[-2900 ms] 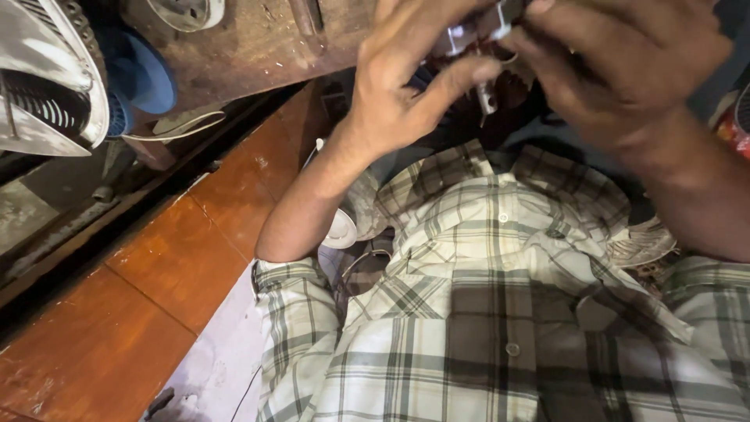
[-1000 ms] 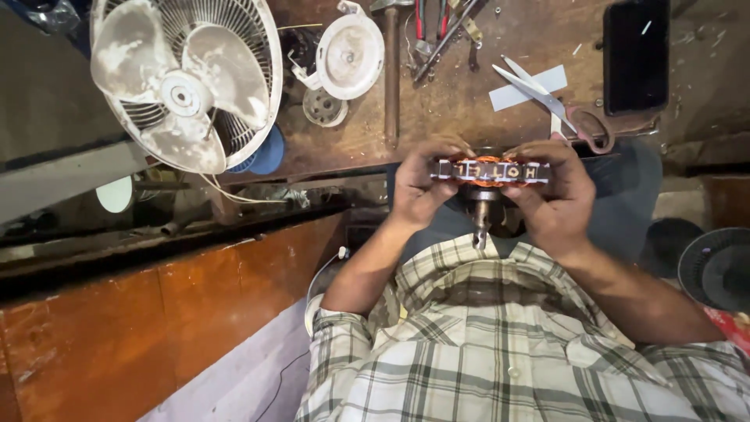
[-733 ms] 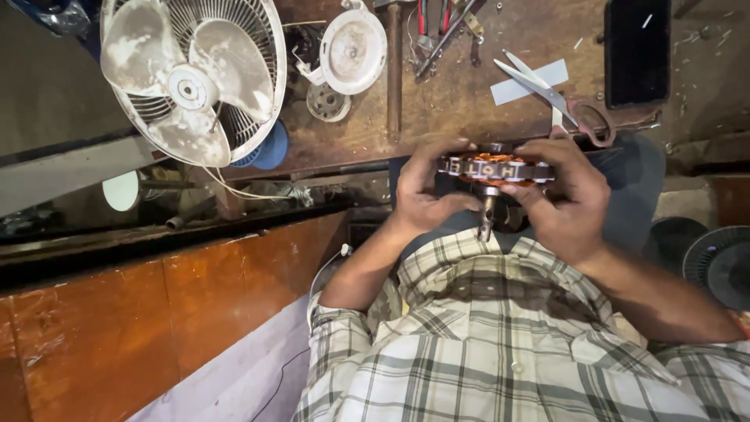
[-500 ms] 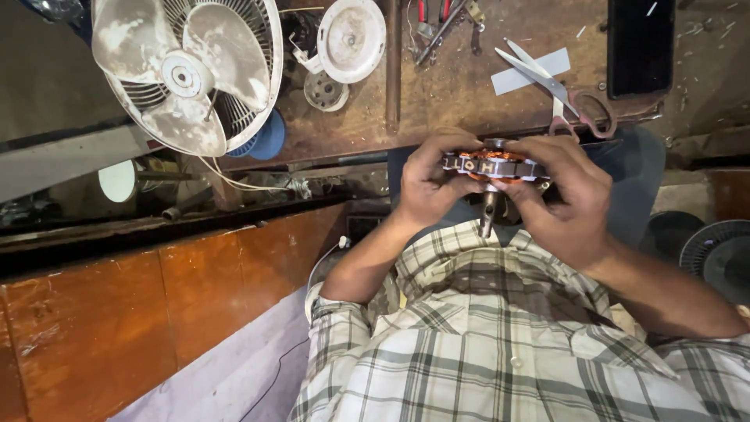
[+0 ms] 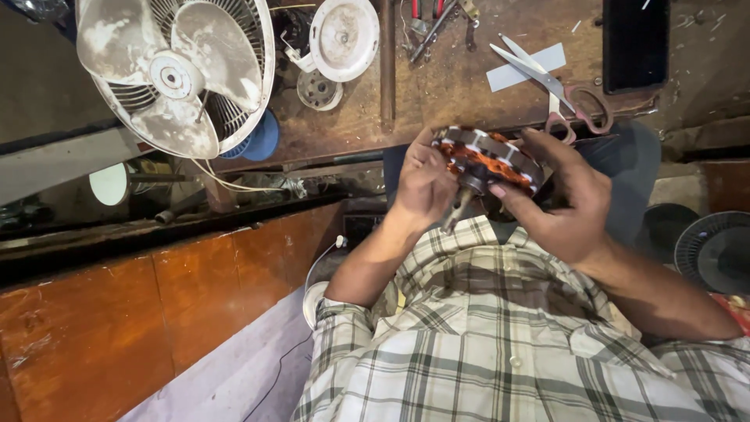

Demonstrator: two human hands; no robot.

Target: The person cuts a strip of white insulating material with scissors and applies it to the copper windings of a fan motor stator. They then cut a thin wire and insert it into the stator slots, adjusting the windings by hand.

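Hands, left (image 5: 422,187) and right (image 5: 566,207), clamped on opposite sides of copper-wound motor stator (image 5: 488,160), held between them above lap, just short of table (image 5: 461,86) edge; best gripped by metal rim, fingers off windings, shaft pointing down.

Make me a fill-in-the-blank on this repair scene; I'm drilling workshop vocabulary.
1. Both hands hold a fan motor wound with ____ wire.
2. The scissors lie on a strip of ____.
3. The table fan has no front ____.

Missing words: copper; paper; grille
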